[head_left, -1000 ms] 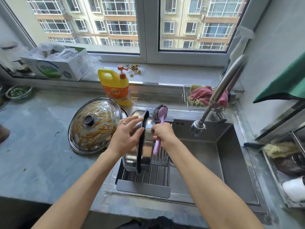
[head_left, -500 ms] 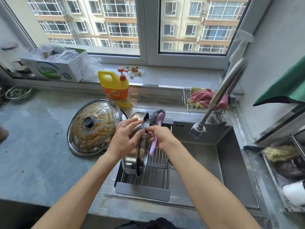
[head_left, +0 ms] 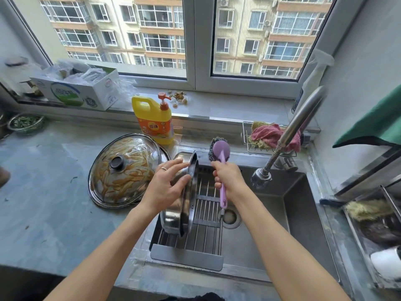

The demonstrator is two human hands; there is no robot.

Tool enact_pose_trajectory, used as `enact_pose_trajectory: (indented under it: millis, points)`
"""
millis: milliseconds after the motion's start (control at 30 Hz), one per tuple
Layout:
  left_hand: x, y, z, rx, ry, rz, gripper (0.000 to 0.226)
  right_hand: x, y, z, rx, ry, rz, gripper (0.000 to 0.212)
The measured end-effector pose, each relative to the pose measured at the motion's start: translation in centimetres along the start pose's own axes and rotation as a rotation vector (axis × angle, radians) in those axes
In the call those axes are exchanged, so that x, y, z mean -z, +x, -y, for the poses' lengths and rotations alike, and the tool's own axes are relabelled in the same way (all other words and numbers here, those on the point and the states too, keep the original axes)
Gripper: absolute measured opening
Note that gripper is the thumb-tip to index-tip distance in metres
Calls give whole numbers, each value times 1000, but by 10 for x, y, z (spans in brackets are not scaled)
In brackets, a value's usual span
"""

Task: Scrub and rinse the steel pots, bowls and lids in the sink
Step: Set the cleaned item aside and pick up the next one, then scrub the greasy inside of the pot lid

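pot (head_left: 173, 216) on edge, frame centre, steadied by left hand (head_left: 165, 187), fingers spread; right hand (head_left: 227, 179) clamped on brush (head_left: 221, 170).

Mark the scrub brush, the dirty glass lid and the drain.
scrub brush (head_left: 221, 151): head view, purple head.
dirty glass lid (head_left: 118, 163): head view, dark knob.
drain (head_left: 230, 217): head view, strainer opening.

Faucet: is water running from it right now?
No, the faucet head shows no stream, and the sink basin beneath it looks dry.
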State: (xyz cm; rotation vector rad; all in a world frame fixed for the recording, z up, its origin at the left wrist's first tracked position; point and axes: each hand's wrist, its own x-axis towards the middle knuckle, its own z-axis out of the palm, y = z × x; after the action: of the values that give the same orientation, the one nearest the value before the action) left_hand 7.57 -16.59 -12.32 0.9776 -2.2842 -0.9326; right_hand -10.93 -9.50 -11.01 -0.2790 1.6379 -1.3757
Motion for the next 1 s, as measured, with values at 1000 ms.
enact_pose_trajectory:
  millis: [1000]
  points:
    - [99,58,186,530,286,-143,34,-106,-8,43,242,-591,39,30]
